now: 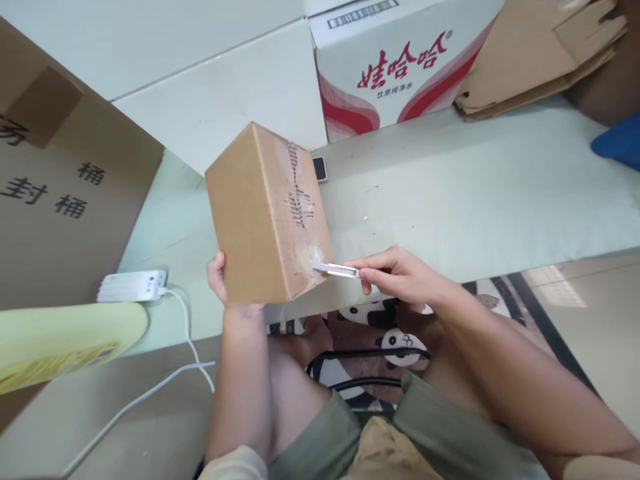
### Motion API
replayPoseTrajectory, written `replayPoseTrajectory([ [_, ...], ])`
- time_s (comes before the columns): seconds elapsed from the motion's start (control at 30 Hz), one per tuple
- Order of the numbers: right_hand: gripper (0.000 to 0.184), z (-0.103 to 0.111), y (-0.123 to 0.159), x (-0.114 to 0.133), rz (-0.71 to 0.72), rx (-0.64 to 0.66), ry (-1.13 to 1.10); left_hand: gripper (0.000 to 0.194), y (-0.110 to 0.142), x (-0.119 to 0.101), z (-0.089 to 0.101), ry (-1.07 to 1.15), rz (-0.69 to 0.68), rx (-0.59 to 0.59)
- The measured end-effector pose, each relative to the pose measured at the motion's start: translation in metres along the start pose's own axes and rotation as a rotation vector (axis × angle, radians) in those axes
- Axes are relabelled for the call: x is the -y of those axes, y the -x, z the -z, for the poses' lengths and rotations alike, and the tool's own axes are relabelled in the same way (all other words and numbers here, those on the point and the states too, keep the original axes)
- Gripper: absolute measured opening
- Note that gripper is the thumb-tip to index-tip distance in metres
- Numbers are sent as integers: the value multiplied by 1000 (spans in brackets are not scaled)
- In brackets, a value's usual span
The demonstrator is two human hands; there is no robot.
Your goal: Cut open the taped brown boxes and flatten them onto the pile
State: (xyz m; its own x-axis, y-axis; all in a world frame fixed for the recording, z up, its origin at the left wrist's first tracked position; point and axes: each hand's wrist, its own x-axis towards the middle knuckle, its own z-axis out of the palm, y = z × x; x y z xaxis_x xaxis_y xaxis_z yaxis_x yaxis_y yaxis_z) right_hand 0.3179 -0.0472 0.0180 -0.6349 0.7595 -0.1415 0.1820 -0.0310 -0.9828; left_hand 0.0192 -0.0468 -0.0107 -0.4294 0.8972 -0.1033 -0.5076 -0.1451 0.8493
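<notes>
On the pale table [475, 193], many things stand around the working place. At the left there is a large brown carton [60, 167] with black printed characters, and near it lies a white power bank [133, 285], from which a white cable [186, 327] goes down over the table edge. A yellow-green object [70, 340] reaches in from the left side, in front of the power bank. Behind the hands stand a plain white panel [235, 87] and a white box with red waves [395, 73]; to the right of this box is folded cardboard [540, 47], and a blue object [620, 143] is at the far right. The small cardboard box [245, 220] is tilted near the front edge of the table, and it partly hides a small dark-faced device [320, 169]. The left hand [217, 277] grips this box at its lower left, with the thumb on the side; its other fingers are hidden. The right hand [395, 272] comes from the right, the forearm slanting, with fingers closed around a cutter [340, 269], whose tip points left and meets the scuffed tape near the box's lower corner.
</notes>
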Motion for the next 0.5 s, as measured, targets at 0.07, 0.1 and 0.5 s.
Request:
replayPoseTrajectory([
  [0.07,39,1,-1,-3,7,-6,22,33,2,-1,-1,-17,18,7],
  [0.1,41,0,-1,-4,11,-13,30,33,2,-1,-2,-27,23,12],
  [0.5,50,-6,-4,-9,-1,-100,90,35,-2,0,-6,-28,-8,25],
])
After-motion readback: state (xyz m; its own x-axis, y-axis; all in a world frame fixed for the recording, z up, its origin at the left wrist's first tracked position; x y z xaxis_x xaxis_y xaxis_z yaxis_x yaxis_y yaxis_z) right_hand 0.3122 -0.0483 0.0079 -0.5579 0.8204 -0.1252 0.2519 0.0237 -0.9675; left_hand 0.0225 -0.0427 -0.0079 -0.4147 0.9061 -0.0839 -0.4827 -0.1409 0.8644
